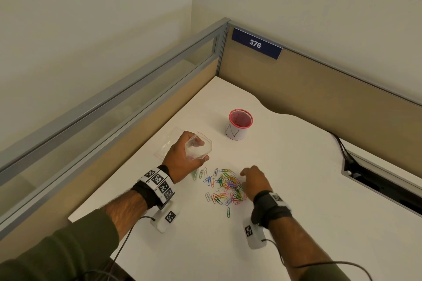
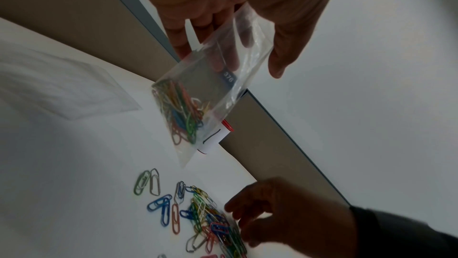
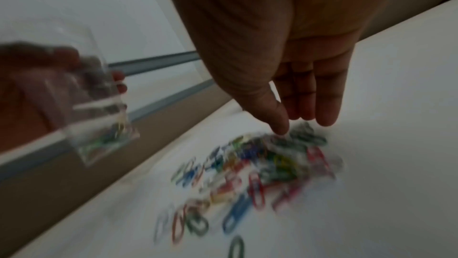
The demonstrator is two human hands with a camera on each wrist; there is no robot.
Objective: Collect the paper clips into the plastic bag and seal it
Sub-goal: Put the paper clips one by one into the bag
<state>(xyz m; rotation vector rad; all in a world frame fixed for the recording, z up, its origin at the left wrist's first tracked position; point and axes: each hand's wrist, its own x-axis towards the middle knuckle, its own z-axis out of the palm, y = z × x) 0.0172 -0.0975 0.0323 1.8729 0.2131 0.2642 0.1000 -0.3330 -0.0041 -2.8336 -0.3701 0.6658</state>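
My left hand (image 1: 185, 157) grips a small clear plastic bag (image 1: 199, 146) above the white desk, its mouth held wide. In the left wrist view the bag (image 2: 205, 93) hangs down with several coloured paper clips (image 2: 181, 111) inside. A loose heap of coloured paper clips (image 1: 225, 187) lies on the desk in front of me. My right hand (image 1: 254, 181) hovers at the right side of the heap, fingers straight and pointing down. In the blurred right wrist view its fingertips (image 3: 282, 127) reach the top of the paper clips (image 3: 260, 168), holding nothing that I can see.
A pink mesh cup (image 1: 240, 123) wrapped in white paper stands behind the heap. More clear plastic bags (image 1: 167, 143) lie flat to the left of my left hand. Partition walls (image 1: 319, 89) close the desk at the back and left. A cable slot (image 1: 383, 180) opens at the right.
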